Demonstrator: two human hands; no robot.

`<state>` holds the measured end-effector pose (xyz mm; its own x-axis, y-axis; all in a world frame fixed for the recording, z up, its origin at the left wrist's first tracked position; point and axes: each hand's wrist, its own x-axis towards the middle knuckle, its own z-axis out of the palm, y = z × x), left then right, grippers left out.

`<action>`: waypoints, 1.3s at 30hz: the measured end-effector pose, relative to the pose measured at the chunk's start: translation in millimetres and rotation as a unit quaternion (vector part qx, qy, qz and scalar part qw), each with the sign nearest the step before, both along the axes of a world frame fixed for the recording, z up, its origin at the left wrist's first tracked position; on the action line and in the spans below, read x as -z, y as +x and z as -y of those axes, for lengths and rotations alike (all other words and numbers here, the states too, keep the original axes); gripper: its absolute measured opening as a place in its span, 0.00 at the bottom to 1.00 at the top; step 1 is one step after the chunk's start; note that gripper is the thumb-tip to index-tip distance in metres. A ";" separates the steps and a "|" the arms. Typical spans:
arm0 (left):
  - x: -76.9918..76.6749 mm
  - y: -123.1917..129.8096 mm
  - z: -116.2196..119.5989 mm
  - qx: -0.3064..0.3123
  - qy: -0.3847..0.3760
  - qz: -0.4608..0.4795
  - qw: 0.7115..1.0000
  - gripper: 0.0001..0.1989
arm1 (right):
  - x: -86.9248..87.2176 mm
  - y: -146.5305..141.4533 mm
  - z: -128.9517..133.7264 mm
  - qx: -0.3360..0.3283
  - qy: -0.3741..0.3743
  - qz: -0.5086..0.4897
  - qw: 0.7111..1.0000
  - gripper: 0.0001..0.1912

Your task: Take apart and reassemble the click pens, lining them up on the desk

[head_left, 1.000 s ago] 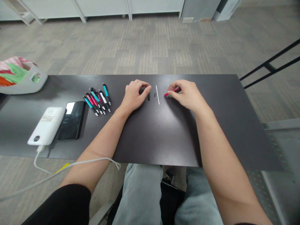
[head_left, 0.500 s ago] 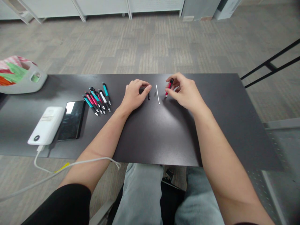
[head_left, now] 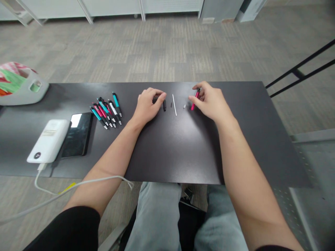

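Note:
My left hand (head_left: 148, 104) rests on the table with curved fingers, thumb and index finger apart. Just right of its thumb lies a black pen part (head_left: 164, 105). My right hand (head_left: 210, 101) has its thumb and fingers around a red pen barrel (head_left: 195, 101) with a black upper end, tilted, its lower end close to the tabletop. Between the hands lie a tiny dark piece (head_left: 171, 104), a thin silvery-white refill (head_left: 174, 105) and a small silver piece (head_left: 184, 106). Anything under my left palm is hidden.
A pile of several teal, red and white pens (head_left: 106, 112) lies left of my left hand. Farther left are a black phone (head_left: 77, 136) and a white power bank (head_left: 49, 141), whose cable crosses my left forearm. A white basket (head_left: 39, 94) holds coloured items at the far left.
The small silver piece now lies on the table, apart from the red barrel. My right hand has moved slightly right with the barrel. The view has shifted a little; my left hand keeps its pose.

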<state>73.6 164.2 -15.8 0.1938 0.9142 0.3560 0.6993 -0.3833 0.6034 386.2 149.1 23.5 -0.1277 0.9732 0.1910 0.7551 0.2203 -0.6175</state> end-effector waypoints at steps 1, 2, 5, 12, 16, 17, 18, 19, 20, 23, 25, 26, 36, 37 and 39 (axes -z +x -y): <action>0.6 -0.8 -0.9 -0.003 0.002 0.003 1.000 0.13 | 1.1 0.2 -0.1 -0.005 -0.012 0.016 1.000 0.21; 1.1 -1.6 -1.7 -0.006 0.002 0.007 1.000 0.14 | 2.4 -0.1 -0.4 -0.010 -0.022 0.029 0.999 0.19; 1.4 -3.7 -3.2 -0.011 0.000 0.015 1.000 0.16 | 6.7 -1.2 -2.5 -0.027 -0.041 0.043 0.998 0.15; -5.9 -3.5 -1.4 -0.010 -0.020 0.032 0.999 0.22 | 18.3 9.4 -9.5 -0.018 -0.005 -0.030 0.999 0.12; -8.9 -1.7 -2.6 -0.026 -0.028 0.073 0.997 0.29 | 18.0 20.3 -9.8 0.001 0.017 -0.036 0.999 0.10; -8.7 -1.1 -3.5 -0.030 -0.029 0.084 0.996 0.30 | 16.5 22.4 -9.1 0.001 0.015 -0.029 0.999 0.10; -8.3 -0.4 -4.6 -0.034 -0.032 0.096 0.994 0.31 | 14.6 24.1 -8.1 -0.002 0.010 -0.022 1.000 0.11; -7.5 0.4 -5.8 -0.038 -0.036 0.109 0.993 0.31 | 12.5 25.4 -7.0 -0.011 0.002 -0.018 1.000 0.12; -6.6 1.4 -6.9 -0.042 -0.041 0.123 0.991 0.31 | 10.2 26.3 -5.9 -0.022 -0.008 -0.017 1.000 0.14; -3.8 4.9 -9.9 -0.047 -0.056 0.160 0.984 0.30 | 4.5 27.8 -3.9 -0.049 -0.023 -0.026 0.998 0.21; -2.8 7.1 -11.4 -0.048 -0.059 0.179 0.981 0.27 | 1.7 28.4 -3.8 -0.063 -0.021 -0.032 0.997 0.23; -2.6 8.1 -12.0 -0.049 -0.059 0.188 0.979 0.25 | 0.4 28.6 -3.9 -0.075 -0.021 -0.032 0.996 0.23; -4.6 14.0 -13.2 -0.070 -0.063 0.209 0.973 0.15 | -14.8 32.6 0.8 -0.176 -0.093 -0.014 0.980 0.29; -4.0 13.9 -13.4 -0.070 -0.066 0.208 0.973 0.14 | -15.6 33.0 0.5 -0.180 -0.098 -0.010 0.979 0.29; -2.4 13.3 -14.0 -0.069 -0.072 0.208 0.973 0.14 | -16.3 34.1 -0.5 -0.185 -0.106 -0.004 0.977 0.29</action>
<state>86.9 178.2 -13.4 -0.0682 0.9674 0.2439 0.4227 -0.1934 0.8854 420.3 149.7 39.8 -0.4770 0.8789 -0.0063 0.6426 0.3439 -0.6847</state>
